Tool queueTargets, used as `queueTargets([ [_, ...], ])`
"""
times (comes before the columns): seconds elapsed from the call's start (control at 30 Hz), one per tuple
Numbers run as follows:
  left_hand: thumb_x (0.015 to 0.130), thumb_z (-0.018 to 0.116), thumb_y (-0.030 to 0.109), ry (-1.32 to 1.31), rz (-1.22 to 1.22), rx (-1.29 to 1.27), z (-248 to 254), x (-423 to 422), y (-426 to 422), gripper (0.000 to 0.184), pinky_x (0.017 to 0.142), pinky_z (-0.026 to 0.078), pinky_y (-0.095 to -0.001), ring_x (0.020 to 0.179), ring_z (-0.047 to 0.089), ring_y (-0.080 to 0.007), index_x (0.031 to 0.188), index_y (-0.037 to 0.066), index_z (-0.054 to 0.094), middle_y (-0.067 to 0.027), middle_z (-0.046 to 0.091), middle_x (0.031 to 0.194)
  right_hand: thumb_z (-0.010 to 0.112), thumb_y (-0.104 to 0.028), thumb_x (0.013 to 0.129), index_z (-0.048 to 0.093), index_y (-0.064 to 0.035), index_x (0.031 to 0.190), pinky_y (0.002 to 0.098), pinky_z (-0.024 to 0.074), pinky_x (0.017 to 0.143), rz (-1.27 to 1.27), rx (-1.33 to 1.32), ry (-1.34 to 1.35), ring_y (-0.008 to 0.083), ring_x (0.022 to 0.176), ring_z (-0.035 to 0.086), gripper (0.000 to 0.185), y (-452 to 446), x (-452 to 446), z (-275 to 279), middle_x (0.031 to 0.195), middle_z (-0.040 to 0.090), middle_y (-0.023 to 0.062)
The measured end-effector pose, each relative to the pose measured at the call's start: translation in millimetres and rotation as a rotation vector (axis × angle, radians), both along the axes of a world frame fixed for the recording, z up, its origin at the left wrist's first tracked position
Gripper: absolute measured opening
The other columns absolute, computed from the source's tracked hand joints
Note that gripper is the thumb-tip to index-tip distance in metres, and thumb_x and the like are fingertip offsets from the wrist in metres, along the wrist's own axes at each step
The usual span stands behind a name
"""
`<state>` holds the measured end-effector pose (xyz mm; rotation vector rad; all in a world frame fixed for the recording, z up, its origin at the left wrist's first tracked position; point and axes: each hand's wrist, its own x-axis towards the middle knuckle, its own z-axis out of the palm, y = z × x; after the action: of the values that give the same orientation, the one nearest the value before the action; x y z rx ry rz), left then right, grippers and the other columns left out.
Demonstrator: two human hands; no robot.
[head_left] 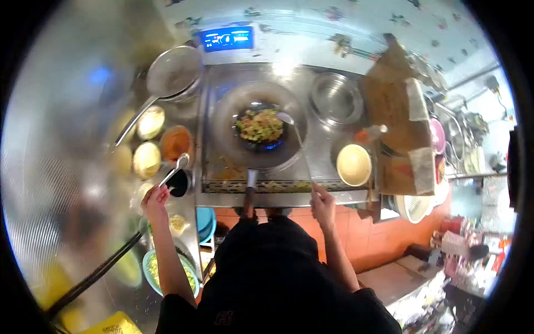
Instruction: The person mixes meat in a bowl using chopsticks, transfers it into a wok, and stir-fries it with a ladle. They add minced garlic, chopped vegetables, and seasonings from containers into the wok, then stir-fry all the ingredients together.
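My left hand [156, 201] is closed round the handle of a small metal spoon [182, 161]. The spoon's head is over the seasoning containers on the left, close to a bowl of dark contents [178, 183] and a container of reddish-orange seasoning [177, 144]. In my right hand [323, 208] is the long handle of a ladle [299, 139], its head inside the wok [225, 136] at the right of the food. Chopped, mixed food [260, 126] lies in the middle of the wok. The wok's handle [250, 195] points towards my body, with neither hand on it.
A long-handled strainer [174, 72] rests at the upper left, above containers of pale contents [147, 160]. Right of the wok are a metal basin [336, 99], a cream bowl [354, 165] and a cardboard box [397, 111]. A blue bowl of chopped greens [167, 273] stands lower left.
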<state>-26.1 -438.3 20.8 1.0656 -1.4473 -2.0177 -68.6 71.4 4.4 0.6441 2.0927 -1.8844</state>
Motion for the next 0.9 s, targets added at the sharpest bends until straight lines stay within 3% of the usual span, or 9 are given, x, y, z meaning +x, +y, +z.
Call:
queueTargets([
  [0.2,0.090,0.064,0.006,-0.011,-0.323,-0.135,-49,-97,107,0.019,0.068,0.057,-0.0283,0.073,0.070,-0.0198,0.102,-0.009,0.068,-0.0175,0.071,0.084,0.057,-0.013,0.097,0.061,-0.0044,0.131,0.0232,0.0341,0.038,0.033,0.004,0.024,0.0040,0.045,0.042,0.036,23,3,16,0.056,0.051,-0.0016],
  [0.3,0.092,0.063,0.007,-0.050,-0.518,-1.037,-72,-120,144,0.018,0.070,0.055,-0.0289,0.077,0.071,-0.0187,0.105,-0.002,0.069,-0.0109,0.074,0.088,0.058,-0.013,0.096,0.060,-0.0038,0.132,0.0238,0.0349,0.042,0.104,0.184,0.111,0.0045,0.046,0.042,0.037,32,1,25,0.056,0.051,-0.0029],
  [0.37,0.089,0.065,0.006,0.001,-0.550,-1.579,-64,-126,153,0.017,0.071,0.054,-0.0303,0.080,0.071,-0.0203,0.105,0.001,0.070,-0.0116,0.073,0.090,0.059,-0.010,0.095,0.062,-0.0060,0.129,0.0280,0.0403,0.047,0.164,0.391,0.197,0.0091,0.049,0.046,0.035,30,-2,47,0.056,0.055,0.0079],
  [0.47,0.090,0.066,0.006,-0.012,-0.395,-1.495,-51,-111,145,0.016,0.071,0.055,-0.0289,0.079,0.071,-0.0187,0.104,-0.002,0.069,-0.0110,0.074,0.089,0.059,-0.006,0.093,0.065,-0.0090,0.125,0.0308,0.0431,0.053,0.264,0.739,0.444,0.0138,0.052,0.049,0.033,27,-1,53,0.063,0.054,0.0226],
  [0.57,0.092,0.065,0.007,0.072,-0.061,-0.630,-51,-76,109,0.016,0.066,0.055,-0.0305,0.075,0.069,-0.0189,0.103,-0.006,0.067,-0.0131,0.072,0.087,0.058,-0.010,0.096,0.062,-0.0046,0.129,0.0277,0.0394,0.050,0.268,0.323,-0.005,0.0094,0.054,0.044,0.033,25,-14,46,0.059,0.050,0.0062],
  [0.63,0.094,0.064,0.007,0.166,0.124,-0.092,-32,-42,65,0.018,0.075,0.056,-0.0296,0.081,0.069,-0.0193,0.105,-0.006,0.068,-0.0142,0.071,0.089,0.060,-0.009,0.093,0.060,-0.0042,0.132,0.0276,0.0383,0.052,0.469,0.571,0.300,0.0068,0.055,0.042,0.039,3,-20,52,0.058,0.047,0.0013],
  [0.7,0.093,0.063,0.004,0.242,0.242,-0.013,-32,1,18,0.016,0.079,0.057,-0.0316,0.083,0.068,-0.0182,0.104,-0.006,0.068,-0.0129,0.071,0.092,0.062,-0.007,0.090,0.058,-0.0052,0.134,0.0283,0.0385,0.052,0.558,0.612,0.245,0.0074,0.056,0.043,0.045,-24,-25,69,0.058,0.046,0.0045],
  [0.8,0.092,0.064,0.005,0.181,0.367,-0.331,-36,63,-41,0.016,0.082,0.057,-0.0318,0.083,0.068,-0.0180,0.103,-0.006,0.069,-0.0122,0.071,0.093,0.063,-0.008,0.088,0.056,-0.0114,0.137,0.0309,0.0400,0.053,0.735,0.518,0.425,0.0124,0.053,0.045,0.050,-87,-59,86,0.059,0.046,0.0097],
  [0.9,0.091,0.064,0.003,0.140,0.441,-0.369,-56,103,-89,0.016,0.080,0.056,-0.0293,0.082,0.067,-0.0168,0.103,-0.006,0.070,-0.0116,0.071,0.093,0.062,-0.010,0.088,0.056,-0.0171,0.138,0.0352,0.0446,0.056,0.942,0.526,0.495,0.0255,0.052,0.050,0.051,-174,-105,92,0.063,0.053,0.0179],
])
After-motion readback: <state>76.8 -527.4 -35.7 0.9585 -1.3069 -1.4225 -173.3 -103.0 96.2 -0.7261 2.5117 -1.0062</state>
